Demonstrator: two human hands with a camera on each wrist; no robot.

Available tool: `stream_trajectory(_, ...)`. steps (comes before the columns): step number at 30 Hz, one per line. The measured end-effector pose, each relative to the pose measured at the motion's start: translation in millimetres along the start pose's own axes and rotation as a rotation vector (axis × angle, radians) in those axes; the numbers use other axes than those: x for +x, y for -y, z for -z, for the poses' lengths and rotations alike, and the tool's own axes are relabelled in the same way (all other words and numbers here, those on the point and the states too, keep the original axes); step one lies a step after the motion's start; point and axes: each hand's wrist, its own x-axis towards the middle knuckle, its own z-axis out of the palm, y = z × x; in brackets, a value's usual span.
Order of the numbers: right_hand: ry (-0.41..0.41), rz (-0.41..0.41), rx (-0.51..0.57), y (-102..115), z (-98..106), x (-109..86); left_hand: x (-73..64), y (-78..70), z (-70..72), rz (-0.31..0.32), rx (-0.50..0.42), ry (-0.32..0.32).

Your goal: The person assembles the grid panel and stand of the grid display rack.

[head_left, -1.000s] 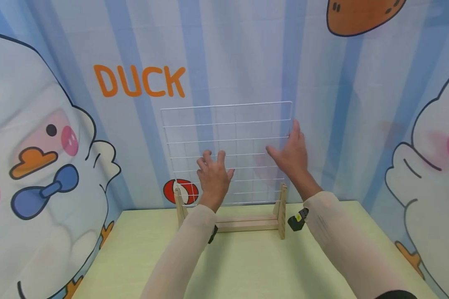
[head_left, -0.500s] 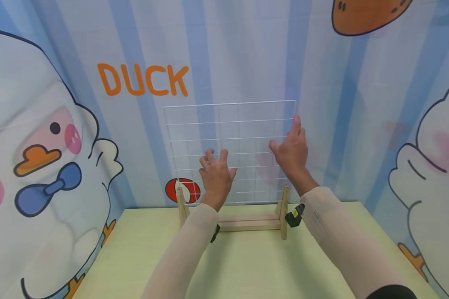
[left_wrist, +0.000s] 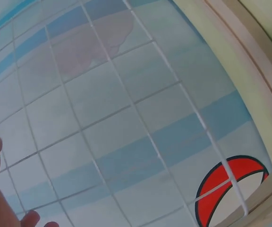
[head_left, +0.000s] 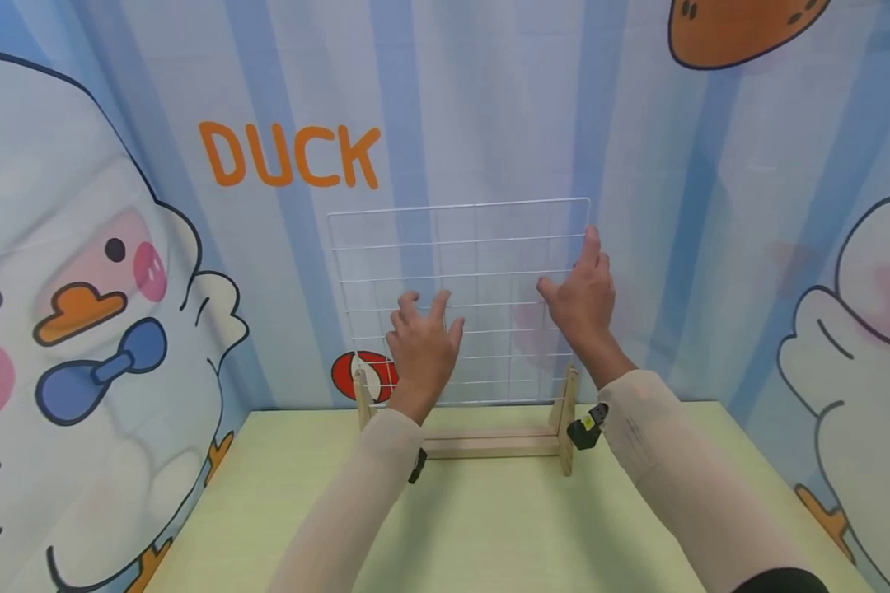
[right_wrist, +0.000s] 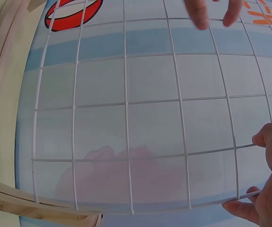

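A white wire grid panel (head_left: pixel 460 273) stands upright in a wooden stand (head_left: pixel 489 447) in the head view. My right hand (head_left: pixel 584 305) is at the panel's right edge. In the right wrist view its thumb lies against a wire in front, while fingertips curl round the edge wire. In front of the panel's lower left half is my left hand (head_left: pixel 424 354), its fingers spread and a little bent, holding nothing. The right wrist view shows fingertips (right_wrist: pixel 197 14) of that hand before the wires. Whether they touch the grid, I cannot tell.
The stand rests on a pale yellow-green table (head_left: pixel 482 527). Behind it hangs a blue striped curtain (head_left: pixel 482 107) printed with ducks and lettering. Black wrist cameras (head_left: pixel 587 427) are worn under the sleeves.
The view has shifted slightly, so everything sits a little farther right. My left hand has moved slightly left against the grid, its fingers a bit more spread. My right hand stays at the edge.
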Motion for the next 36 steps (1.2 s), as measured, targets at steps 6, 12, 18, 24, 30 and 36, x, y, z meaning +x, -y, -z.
stream_trajectory(6,-0.015,-0.003,0.007,1,-1,-1.7,9.8,17.7,20.6,0.026,-0.033,-0.115)
stream_trajectory(12,0.001,-0.024,0.027,-1,0,-1.3,21.9,45.9,38.7,0.140,-0.028,-0.219)
stream_trajectory(18,0.003,-0.025,0.033,-2,2,-0.8,35.3,64.8,53.1,0.252,-0.114,-0.174)
stream_trajectory(24,-0.002,-0.020,0.030,-1,1,-0.9,45.7,68.9,62.0,0.323,-0.240,-0.093)
stream_trajectory(30,0.001,-0.010,0.031,-1,-1,-2.6,54.5,69.3,66.4,0.363,-0.334,-0.026)
stream_trajectory(36,-0.003,-0.008,0.033,-2,-2,-4.1,59.9,70.3,69.0,0.372,-0.358,0.001)
